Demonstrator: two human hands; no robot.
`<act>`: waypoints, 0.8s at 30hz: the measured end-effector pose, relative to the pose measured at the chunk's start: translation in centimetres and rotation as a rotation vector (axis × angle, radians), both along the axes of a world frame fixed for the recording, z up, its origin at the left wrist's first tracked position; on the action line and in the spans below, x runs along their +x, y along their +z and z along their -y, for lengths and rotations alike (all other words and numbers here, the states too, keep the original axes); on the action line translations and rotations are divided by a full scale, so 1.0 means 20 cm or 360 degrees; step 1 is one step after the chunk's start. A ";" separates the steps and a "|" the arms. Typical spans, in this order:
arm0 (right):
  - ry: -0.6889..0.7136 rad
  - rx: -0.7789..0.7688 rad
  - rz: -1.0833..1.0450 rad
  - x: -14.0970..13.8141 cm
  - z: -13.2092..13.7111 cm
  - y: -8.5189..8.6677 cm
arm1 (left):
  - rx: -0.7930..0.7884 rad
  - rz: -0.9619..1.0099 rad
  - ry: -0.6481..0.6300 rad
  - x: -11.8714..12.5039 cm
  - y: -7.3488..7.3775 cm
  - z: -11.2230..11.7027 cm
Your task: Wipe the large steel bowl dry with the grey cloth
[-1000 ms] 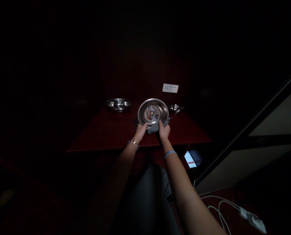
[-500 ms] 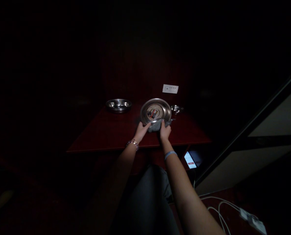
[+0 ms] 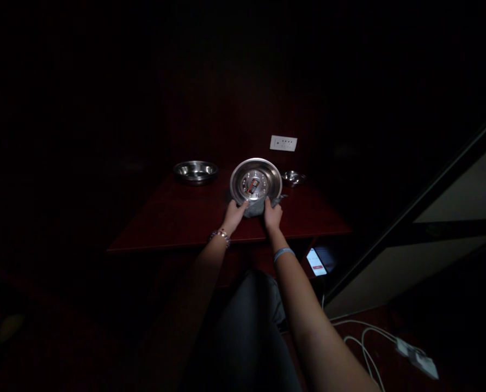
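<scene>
A round stainless steel bowl (image 3: 270, 182) is tilted up in front of me, its inside facing me and a label on its bottom. My left hand (image 3: 233, 215) grips the near-left rim, thumb on top. At the near-right rim my right hand (image 3: 272, 214) is closed on a grey cloth (image 3: 254, 209), pressing it against the bowl. The cloth bunches below the rim between both hands. The fingers under the bowl are hidden.
On the dark red table (image 3: 161, 226) stand a wide steel dish (image 3: 195, 179) at the left and a small steel bowl (image 3: 293, 178) at the right. Behind is a wall socket (image 3: 283, 143). A lit phone (image 3: 317, 262) lies below the table's right side; cables and a power strip (image 3: 416, 357) are on the floor.
The bowl has tilted slightly, and its bottom and label now catch the light differently. Both hands keep their grip. The whole view has shifted a little.
</scene>
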State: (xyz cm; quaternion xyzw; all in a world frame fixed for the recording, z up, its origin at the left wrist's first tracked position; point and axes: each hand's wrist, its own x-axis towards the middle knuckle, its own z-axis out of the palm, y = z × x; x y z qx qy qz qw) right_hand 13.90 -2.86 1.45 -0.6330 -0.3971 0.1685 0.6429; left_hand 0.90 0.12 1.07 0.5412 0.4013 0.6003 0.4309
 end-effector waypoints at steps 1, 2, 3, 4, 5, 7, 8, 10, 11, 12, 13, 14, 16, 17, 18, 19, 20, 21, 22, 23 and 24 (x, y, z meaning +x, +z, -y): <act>-0.0002 -0.0008 0.0012 0.00 0.00 0.00 | 0.0003 -0.0004 0.0007 0.00 0.01 0.01; 0.0000 -0.0016 0.0021 0.00 0.00 0.00 | 0.0008 -0.0005 0.0008 0.00 0.01 0.01; 0.0007 -0.0022 0.0026 0.00 0.00 0.01 | 0.0011 -0.0002 0.0013 0.00 0.02 0.02; 0.0015 -0.0024 0.0027 -0.01 0.00 0.01 | 0.0015 0.0000 0.0018 0.00 0.02 0.02; 0.0024 -0.0023 0.0027 -0.01 0.01 0.01 | 0.0023 0.0003 0.0026 0.00 0.02 0.02; 0.0032 -0.0015 0.0028 -0.01 0.01 0.01 | 0.0047 0.0003 0.0045 0.00 0.01 0.01; 0.0032 -0.0012 0.0033 -0.01 0.01 0.01 | 0.0064 0.0001 0.0055 0.00 0.00 0.00; 0.0029 -0.0010 0.0046 -0.01 0.02 0.02 | 0.0106 -0.0003 0.0066 0.00 -0.01 -0.01; 0.0030 -0.0010 0.0051 -0.01 0.02 0.02 | 0.0127 -0.0005 0.0067 0.00 -0.02 -0.02; 0.0030 -0.0010 0.0054 -0.01 0.02 0.02 | 0.0145 -0.0004 0.0066 0.00 -0.03 -0.02; 0.0030 -0.0012 0.0055 -0.01 0.02 0.02 | 0.0160 -0.0002 0.0068 0.00 -0.03 -0.03; 0.0029 -0.0016 0.0055 -0.01 0.02 0.02 | 0.0167 0.0000 0.0071 0.00 -0.04 -0.03; 0.0024 -0.0030 0.0054 -0.01 0.01 0.02 | 0.0165 0.0008 0.0083 0.00 -0.04 -0.04; 0.0023 -0.0038 0.0056 -0.01 0.01 0.02 | 0.0159 0.0014 0.0086 0.00 -0.04 -0.04; 0.0024 -0.0043 0.0061 -0.01 0.01 0.02 | 0.0150 0.0020 0.0087 0.00 -0.04 -0.04; 0.0026 -0.0044 0.0067 -0.01 0.01 0.02 | 0.0140 0.0024 0.0088 0.00 -0.03 -0.03; 0.0030 -0.0043 0.0073 -0.01 0.01 0.02 | 0.0132 0.0026 0.0088 0.00 -0.03 -0.03; 0.0035 -0.0043 0.0079 -0.01 0.01 0.02 | 0.0127 0.0026 0.0090 0.00 -0.03 -0.03; 0.0041 -0.0045 0.0086 -0.01 0.01 0.02 | 0.0125 0.0024 0.0092 0.00 -0.02 -0.02; 0.0044 -0.0050 0.0092 -0.01 0.00 0.01 | 0.0126 0.0023 0.0093 0.00 -0.02 -0.02; 0.0042 -0.0059 0.0096 -0.01 0.00 0.01 | 0.0129 0.0025 0.0093 0.00 -0.02 -0.02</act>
